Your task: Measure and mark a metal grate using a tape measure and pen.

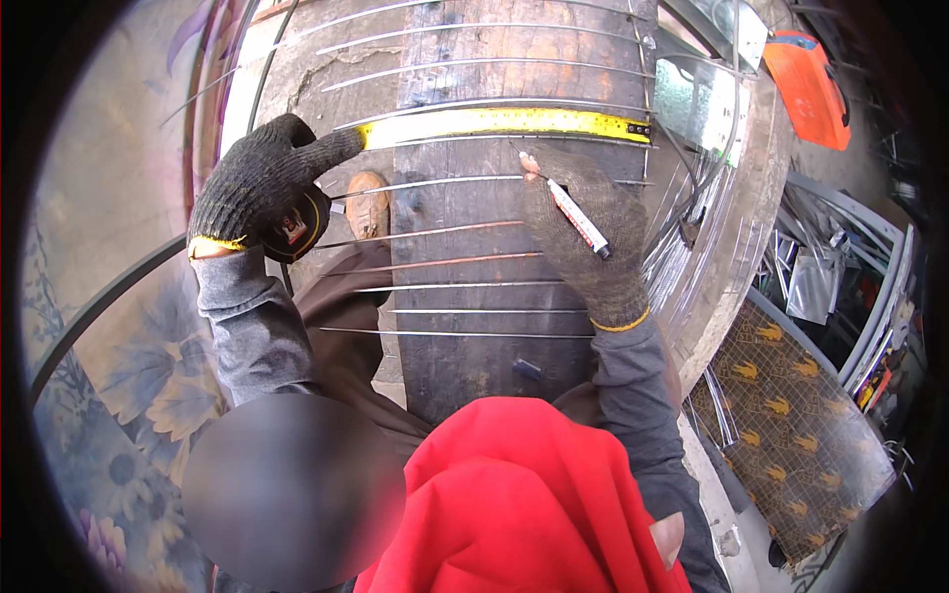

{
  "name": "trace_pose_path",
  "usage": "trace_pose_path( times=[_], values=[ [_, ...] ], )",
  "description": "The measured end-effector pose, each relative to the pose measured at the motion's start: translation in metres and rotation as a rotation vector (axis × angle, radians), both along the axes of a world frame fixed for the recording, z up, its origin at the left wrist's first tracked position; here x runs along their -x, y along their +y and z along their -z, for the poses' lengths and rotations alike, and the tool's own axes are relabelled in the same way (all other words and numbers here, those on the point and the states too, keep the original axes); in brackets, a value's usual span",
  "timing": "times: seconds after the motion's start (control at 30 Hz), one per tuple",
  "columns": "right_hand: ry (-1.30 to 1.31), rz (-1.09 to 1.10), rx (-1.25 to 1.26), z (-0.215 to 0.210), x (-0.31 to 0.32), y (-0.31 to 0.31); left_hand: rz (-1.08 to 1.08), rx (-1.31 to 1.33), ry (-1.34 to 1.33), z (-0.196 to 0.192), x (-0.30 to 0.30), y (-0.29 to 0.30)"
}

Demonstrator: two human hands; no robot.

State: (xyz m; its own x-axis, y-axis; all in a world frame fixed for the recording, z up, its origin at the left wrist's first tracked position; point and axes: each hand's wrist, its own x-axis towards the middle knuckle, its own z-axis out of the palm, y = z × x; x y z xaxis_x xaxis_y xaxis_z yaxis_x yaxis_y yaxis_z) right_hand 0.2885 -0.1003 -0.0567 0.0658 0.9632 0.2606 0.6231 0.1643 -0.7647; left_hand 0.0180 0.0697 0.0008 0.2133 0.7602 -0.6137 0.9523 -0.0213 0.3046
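Observation:
My left hand [262, 168], in a dark knitted glove, is closed on a tape measure. Its black case [300, 222] shows under the palm, and the thumb and finger pinch the blade's near end. The yellow blade [504, 122] runs straight across the dark wooden board [465, 366] to its right edge, among thin metal rods [474, 184] laid crosswise. My right hand [591, 227], gloved too with bare fingertips showing, grips a white marker pen [578, 217] just below the blade. The pen's thin tip points up toward the blade and a rod.
Beyond the board's right side lie a bundle of thin rods [682, 257] and panes of glass [697, 109]. An orange container [809, 89] stands far right, above a metal frame [880, 296] and a brown patterned sheet [781, 425]. Floral fabric [129, 395] fills the left side.

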Motion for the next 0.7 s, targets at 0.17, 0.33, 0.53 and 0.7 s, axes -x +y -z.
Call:
trace_pose_path(
  times=[0.17, 0.33, 0.53, 0.7],
  values=[
    [-0.063, -0.003, 0.040, -0.007, 0.003, -0.002, -0.041, 0.180, 0.070, 0.004, 0.007, 0.004],
    [-0.096, 0.001, 0.077, -0.010, 0.002, -0.002, -0.124, -0.039, -0.109, 0.018, 0.020, -0.011],
    [-0.083, -0.006, 0.044, -0.007, 0.003, -0.002, -0.075, 0.033, -0.059, 0.027, 0.026, -0.002],
    [-0.122, 0.020, 0.048, -0.009, 0.010, 0.000, 0.000, 0.220, 0.090, 0.026, 0.022, 0.010]
  ],
)
